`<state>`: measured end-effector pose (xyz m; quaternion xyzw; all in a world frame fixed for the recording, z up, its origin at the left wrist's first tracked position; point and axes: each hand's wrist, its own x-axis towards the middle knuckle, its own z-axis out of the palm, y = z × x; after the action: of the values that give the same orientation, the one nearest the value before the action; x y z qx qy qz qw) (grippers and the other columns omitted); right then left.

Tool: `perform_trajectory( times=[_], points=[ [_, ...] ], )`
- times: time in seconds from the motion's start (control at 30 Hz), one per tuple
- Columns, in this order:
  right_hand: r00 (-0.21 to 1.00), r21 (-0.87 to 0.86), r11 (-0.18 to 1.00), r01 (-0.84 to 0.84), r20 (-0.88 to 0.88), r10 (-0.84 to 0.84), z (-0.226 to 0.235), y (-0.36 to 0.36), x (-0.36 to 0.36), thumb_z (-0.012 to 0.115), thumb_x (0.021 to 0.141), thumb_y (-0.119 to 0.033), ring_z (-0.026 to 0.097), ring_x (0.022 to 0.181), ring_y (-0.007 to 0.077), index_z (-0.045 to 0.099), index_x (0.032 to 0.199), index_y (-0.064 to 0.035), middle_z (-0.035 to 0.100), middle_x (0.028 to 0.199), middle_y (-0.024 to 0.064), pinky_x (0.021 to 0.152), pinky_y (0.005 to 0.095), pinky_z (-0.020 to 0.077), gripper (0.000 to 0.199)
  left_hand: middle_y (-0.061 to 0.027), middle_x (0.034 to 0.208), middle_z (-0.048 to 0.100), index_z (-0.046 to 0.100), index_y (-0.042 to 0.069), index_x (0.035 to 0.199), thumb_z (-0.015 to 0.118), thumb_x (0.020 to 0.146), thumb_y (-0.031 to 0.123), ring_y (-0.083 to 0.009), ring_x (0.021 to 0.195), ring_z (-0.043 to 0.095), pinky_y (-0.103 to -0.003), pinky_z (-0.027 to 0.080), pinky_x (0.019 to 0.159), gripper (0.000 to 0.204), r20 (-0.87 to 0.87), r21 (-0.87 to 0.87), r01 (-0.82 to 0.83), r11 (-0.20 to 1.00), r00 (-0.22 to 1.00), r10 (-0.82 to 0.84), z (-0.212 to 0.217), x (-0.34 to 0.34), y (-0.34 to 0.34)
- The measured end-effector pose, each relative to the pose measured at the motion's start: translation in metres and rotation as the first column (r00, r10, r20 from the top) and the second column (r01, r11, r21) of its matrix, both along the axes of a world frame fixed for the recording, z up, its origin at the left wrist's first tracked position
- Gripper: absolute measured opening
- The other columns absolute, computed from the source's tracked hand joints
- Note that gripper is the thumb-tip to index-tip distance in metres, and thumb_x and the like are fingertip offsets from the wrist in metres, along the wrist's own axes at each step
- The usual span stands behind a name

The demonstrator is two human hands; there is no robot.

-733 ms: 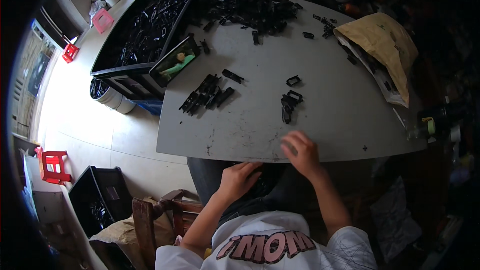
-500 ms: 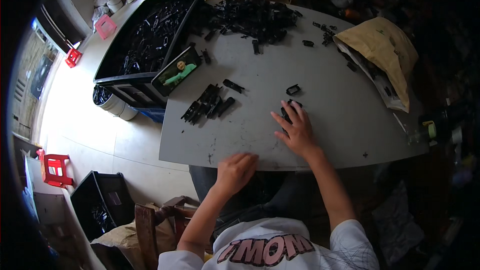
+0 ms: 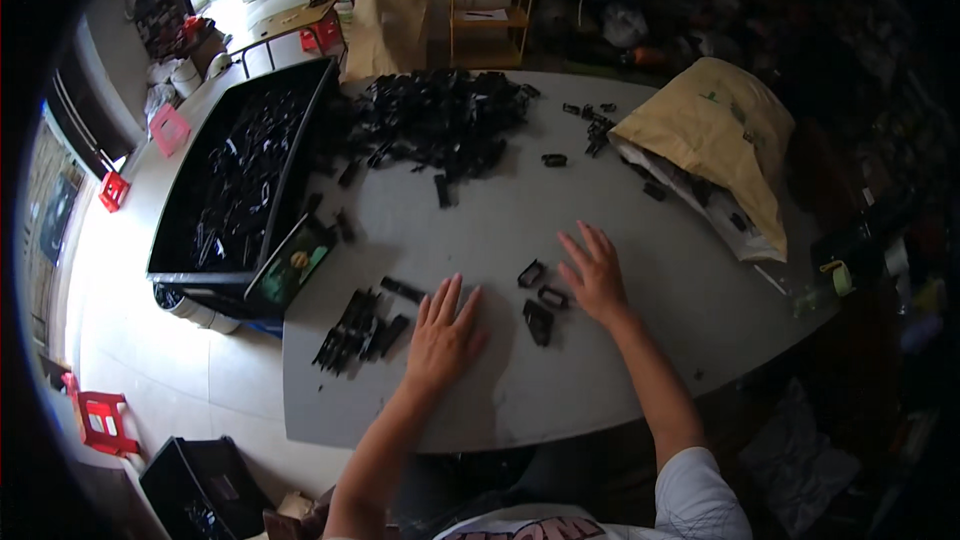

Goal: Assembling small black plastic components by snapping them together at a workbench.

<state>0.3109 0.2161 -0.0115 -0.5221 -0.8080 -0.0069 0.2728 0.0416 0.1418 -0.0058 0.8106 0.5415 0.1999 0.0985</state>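
Note:
My left hand [image 3: 445, 342] is open over the grey table [image 3: 480, 225], fingers spread and pointing away from me. Its fingertips lie close to a long black plastic part [image 3: 402, 289], and to its left is a cluster of similar black parts [image 3: 352, 332]. To the right, my right hand [image 3: 598, 278] is also open and holds nothing. Beside it on the table are a small black frame-shaped part [image 3: 531, 274], a second such frame [image 3: 552, 297] and a darker, blockier black part [image 3: 538, 322]. Whether either palm touches the tabletop I cannot tell.
A big black crate [image 3: 160, 278] full of black parts stands at the left, with a phone [image 3: 292, 262] propped against it. A heap of black parts [image 3: 430, 120] covers the far side. An open brown paper sack [image 3: 710, 140] lies at the right, loose parts near its mouth.
My left hand has moved from the table's near edge onto the top and opened. My right hand has come off the black parts, farther forward. The view has tilted up.

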Motion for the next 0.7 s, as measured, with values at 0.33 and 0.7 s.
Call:
perform_trajectory(
  times=[0.33, 0.7],
  points=[
    [0.974, 0.22, 0.949, 0.226, -0.039, -0.223, -0.015, 0.231, 0.022, 0.06, 0.085, -0.033, 0.032, 0.126, 0.0436, 0.044, 0.133, -0.0152, 0.033, 0.139, 0.0218, 0.102, 0.0506, 0.0295, 0.054, -0.0182, 0.145, 0.029, 0.038, 0.014, 0.138, 0.056, 0.085, 0.031, -0.0339, 0.135, 0.026, -0.049, 0.021, 0.108, 0.059, -0.072, -0.186, -0.024, 0.982, 0.997, 0.011, 0.023, 0.007, 0.015],
    [0.752, -0.26, 0.721, 0.642, 0.031, -0.659, -0.035, 0.365, 0.092, 0.043, 0.084, -0.067, 0.0, 0.136, 0.0481, 0.02, 0.146, -0.0261, 0.002, 0.149, 0.0274, 0.107, 0.06, 0.0103, 0.078, -0.0165, 0.144, 0.031, 0.036, 0.016, 0.139, 0.053, 0.087, 0.036, -0.0321, 0.133, 0.03, -0.046, 0.024, 0.106, 0.059, -0.129, -0.192, -0.012, 0.981, 0.992, -0.013, 0.018, 0.003, 0.021]
  ],
)
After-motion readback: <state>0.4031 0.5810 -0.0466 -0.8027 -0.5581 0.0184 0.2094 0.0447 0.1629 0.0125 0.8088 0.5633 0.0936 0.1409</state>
